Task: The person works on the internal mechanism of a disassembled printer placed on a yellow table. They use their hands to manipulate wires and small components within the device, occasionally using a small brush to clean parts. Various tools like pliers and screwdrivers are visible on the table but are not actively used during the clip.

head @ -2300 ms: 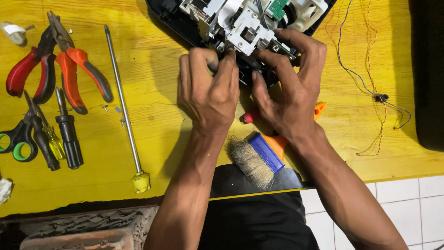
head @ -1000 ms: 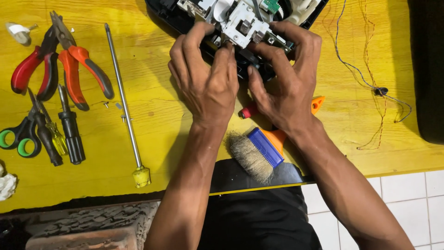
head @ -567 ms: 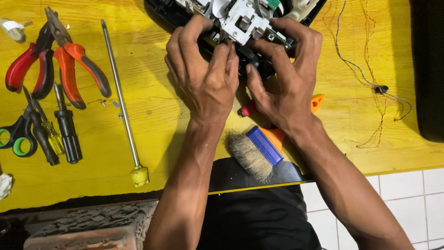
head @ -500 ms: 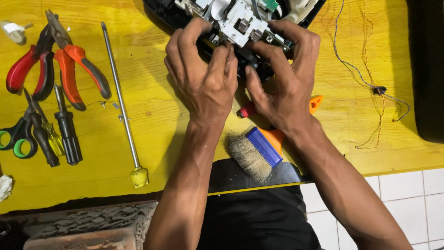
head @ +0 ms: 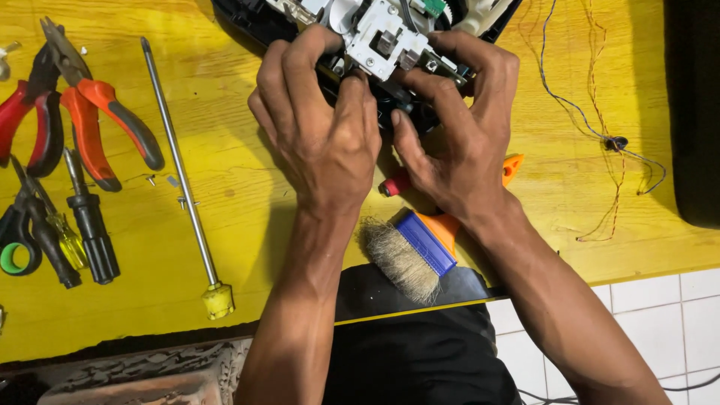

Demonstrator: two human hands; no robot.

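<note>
An opened black device (head: 255,22) with white and grey plastic and metal parts inside (head: 390,37) lies at the top of the yellow table (head: 240,210). My left hand (head: 319,127) grips its near edge, fingers hooked over the white mechanism. My right hand (head: 457,135) grips the same mechanism from the right, thumb pressed beside the left thumb. Just below my hands lie a paintbrush (head: 409,251) with an orange handle, blue band and pale bristles, and a red-tipped tool (head: 394,184), mostly hidden.
At the left lie red-handled pliers (head: 90,120), a black-handled screwdriver (head: 90,225), scissors (head: 19,240) and a long metal rod (head: 180,180) with a yellow end. Thin coloured wires (head: 600,135) trail at the right beside a black object (head: 694,112). Small screws (head: 176,187) lie near the rod.
Both hands have kept their grip on the device's mechanism, with only small shifts of fingers. The device and hands sit slightly higher in view.
</note>
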